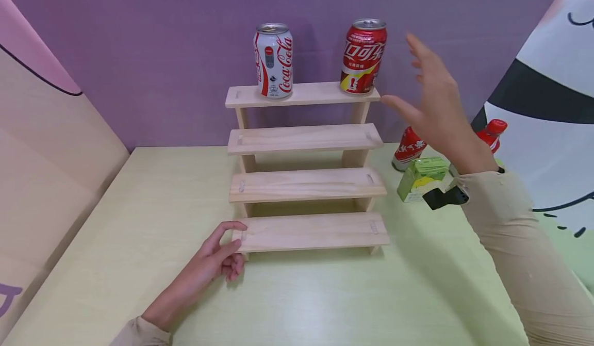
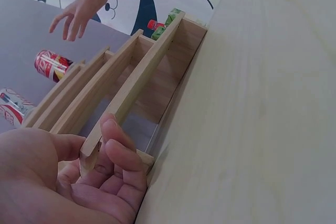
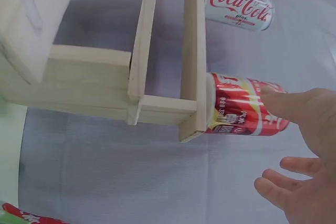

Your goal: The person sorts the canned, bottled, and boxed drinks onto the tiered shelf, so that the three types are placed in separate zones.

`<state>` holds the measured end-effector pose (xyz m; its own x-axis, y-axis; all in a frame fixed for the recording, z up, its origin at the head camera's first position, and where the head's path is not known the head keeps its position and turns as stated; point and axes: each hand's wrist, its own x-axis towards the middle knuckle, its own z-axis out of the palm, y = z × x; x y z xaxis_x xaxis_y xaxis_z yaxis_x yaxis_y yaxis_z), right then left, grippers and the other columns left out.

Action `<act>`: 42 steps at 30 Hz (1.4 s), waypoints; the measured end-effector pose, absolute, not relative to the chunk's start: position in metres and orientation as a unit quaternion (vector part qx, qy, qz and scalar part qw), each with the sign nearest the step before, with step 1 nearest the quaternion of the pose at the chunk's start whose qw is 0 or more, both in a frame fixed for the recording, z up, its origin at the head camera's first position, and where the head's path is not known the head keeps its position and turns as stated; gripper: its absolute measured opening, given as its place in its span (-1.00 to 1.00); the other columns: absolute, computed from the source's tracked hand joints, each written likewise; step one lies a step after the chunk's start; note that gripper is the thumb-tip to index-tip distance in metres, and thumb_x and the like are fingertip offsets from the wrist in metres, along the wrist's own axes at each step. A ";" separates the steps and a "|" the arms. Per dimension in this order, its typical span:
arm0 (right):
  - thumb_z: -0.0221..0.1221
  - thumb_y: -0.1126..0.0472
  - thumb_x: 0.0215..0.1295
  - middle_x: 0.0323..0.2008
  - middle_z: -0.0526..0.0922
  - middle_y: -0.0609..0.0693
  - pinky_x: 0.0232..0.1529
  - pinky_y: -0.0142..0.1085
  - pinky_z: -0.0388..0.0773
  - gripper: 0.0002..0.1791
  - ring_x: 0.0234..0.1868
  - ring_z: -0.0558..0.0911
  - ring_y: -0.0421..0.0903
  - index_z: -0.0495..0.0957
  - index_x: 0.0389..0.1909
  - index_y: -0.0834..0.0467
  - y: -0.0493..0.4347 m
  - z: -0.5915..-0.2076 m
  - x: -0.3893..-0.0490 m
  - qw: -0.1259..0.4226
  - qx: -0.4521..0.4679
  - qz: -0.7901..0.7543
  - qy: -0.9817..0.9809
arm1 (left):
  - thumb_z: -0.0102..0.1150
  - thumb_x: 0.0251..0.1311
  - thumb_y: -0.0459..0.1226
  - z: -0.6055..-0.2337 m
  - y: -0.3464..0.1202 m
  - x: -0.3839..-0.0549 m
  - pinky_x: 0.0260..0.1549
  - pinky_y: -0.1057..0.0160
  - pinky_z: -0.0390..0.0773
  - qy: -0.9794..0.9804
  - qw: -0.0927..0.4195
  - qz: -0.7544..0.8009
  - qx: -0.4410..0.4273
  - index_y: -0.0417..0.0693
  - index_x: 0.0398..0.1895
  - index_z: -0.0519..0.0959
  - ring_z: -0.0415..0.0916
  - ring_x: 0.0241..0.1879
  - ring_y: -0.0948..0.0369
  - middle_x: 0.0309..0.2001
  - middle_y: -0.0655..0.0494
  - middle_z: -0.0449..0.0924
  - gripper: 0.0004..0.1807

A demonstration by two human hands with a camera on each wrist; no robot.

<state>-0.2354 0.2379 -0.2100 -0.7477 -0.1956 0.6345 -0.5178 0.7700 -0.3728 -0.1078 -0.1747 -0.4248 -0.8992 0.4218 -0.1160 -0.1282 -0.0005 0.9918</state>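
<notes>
A wooden tiered shelf (image 1: 306,183) stands on the table, its steps rising toward the purple backdrop. On the top step sit a white Coca-Cola can (image 1: 274,62) at the left and a red cola can (image 1: 363,57) at the right end, both upright. My left hand (image 1: 215,256) grips the left end of the lowest step; the left wrist view shows thumb and fingers (image 2: 123,156) around the board. To the right of the red can, my right hand (image 1: 436,98) hovers with its fingers spread, apart from the can and holding nothing.
Right of the shelf, on the table (image 1: 297,299), stand another red can (image 1: 408,149), a green drink carton (image 1: 424,177) and a red-capped bottle (image 1: 494,132), partly hidden by my right arm. A purple backdrop (image 1: 185,52) rises behind the shelf.
</notes>
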 end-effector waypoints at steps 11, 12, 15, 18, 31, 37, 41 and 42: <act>0.38 0.22 0.22 0.54 0.09 -0.04 0.43 0.11 0.14 0.01 0.53 0.07 -0.06 -0.01 0.58 -0.04 0.252 -0.242 -0.204 0.299 0.189 0.234 -0.905 | -0.07 0.54 -0.09 -0.424 -0.175 -0.108 -0.51 0.32 0.50 0.684 0.194 0.695 0.109 0.10 0.35 0.18 0.43 -0.52 0.18 -0.49 -0.05 0.53 -0.58; 0.39 0.23 0.21 0.54 0.09 -0.03 0.42 0.13 0.15 0.02 0.53 0.07 -0.05 -0.01 0.58 -0.04 0.253 -0.245 -0.202 0.298 0.186 0.234 -0.906 | -0.07 0.54 -0.09 -0.424 -0.175 -0.108 -0.51 0.32 0.50 0.684 0.194 0.694 0.109 0.11 0.35 0.18 0.43 -0.52 0.18 -0.49 -0.05 0.53 -0.58; 0.41 0.25 0.18 0.54 0.11 -0.02 0.40 0.18 0.15 0.03 0.53 0.08 -0.02 0.01 0.57 -0.06 0.258 -0.254 -0.198 0.297 0.180 0.239 -0.907 | -0.07 0.54 -0.08 -0.424 -0.175 -0.108 -0.51 0.32 0.51 0.687 0.194 0.692 0.109 0.11 0.35 0.19 0.43 -0.52 0.18 -0.49 -0.05 0.53 -0.58; 0.42 0.27 0.16 0.53 0.13 0.00 0.39 0.21 0.14 0.03 0.52 0.09 0.00 0.03 0.57 -0.06 0.262 -0.262 -0.195 0.297 0.174 0.246 -0.906 | -0.08 0.54 -0.08 -0.425 -0.175 -0.108 -0.51 0.32 0.50 0.687 0.192 0.692 0.110 0.10 0.35 0.18 0.42 -0.53 0.18 -0.49 -0.05 0.52 -0.59; 0.38 0.30 0.18 0.41 0.30 0.20 0.36 0.25 0.17 -0.17 0.43 0.23 0.20 0.25 0.46 0.12 0.283 -0.295 -0.196 0.307 0.150 0.244 -0.908 | -0.08 0.54 -0.08 -0.423 -0.176 -0.110 -0.51 0.31 0.50 0.690 0.188 0.689 0.115 0.12 0.34 0.20 0.42 -0.53 0.16 -0.49 -0.08 0.52 -0.60; 0.36 0.25 0.23 0.40 0.26 0.29 0.34 0.32 0.13 -0.20 0.42 0.19 0.28 0.23 0.45 0.21 0.290 -0.302 -0.201 0.274 0.115 0.235 -0.925 | -0.08 0.54 -0.07 -0.423 -0.175 -0.109 -0.52 0.31 0.50 0.693 0.189 0.687 0.114 0.13 0.34 0.20 0.43 -0.53 0.17 -0.49 -0.08 0.52 -0.60; 0.33 0.21 0.27 0.42 0.21 0.32 0.32 0.35 0.13 -0.20 0.44 0.13 0.30 0.19 0.46 0.24 0.296 -0.309 -0.207 0.246 0.093 0.226 -0.938 | -0.09 0.55 -0.09 -0.423 -0.175 -0.107 -0.52 0.32 0.50 0.694 0.188 0.686 0.112 0.12 0.33 0.20 0.42 -0.53 0.16 -0.49 -0.08 0.52 -0.61; 0.33 0.20 0.28 0.42 0.20 0.33 0.32 0.36 0.12 -0.20 0.45 0.12 0.31 0.18 0.47 0.24 0.298 -0.311 -0.209 0.240 0.091 0.223 -0.940 | -0.09 0.55 -0.09 -0.422 -0.175 -0.107 -0.52 0.32 0.49 0.694 0.187 0.686 0.112 0.12 0.33 0.20 0.42 -0.53 0.16 -0.49 -0.08 0.52 -0.61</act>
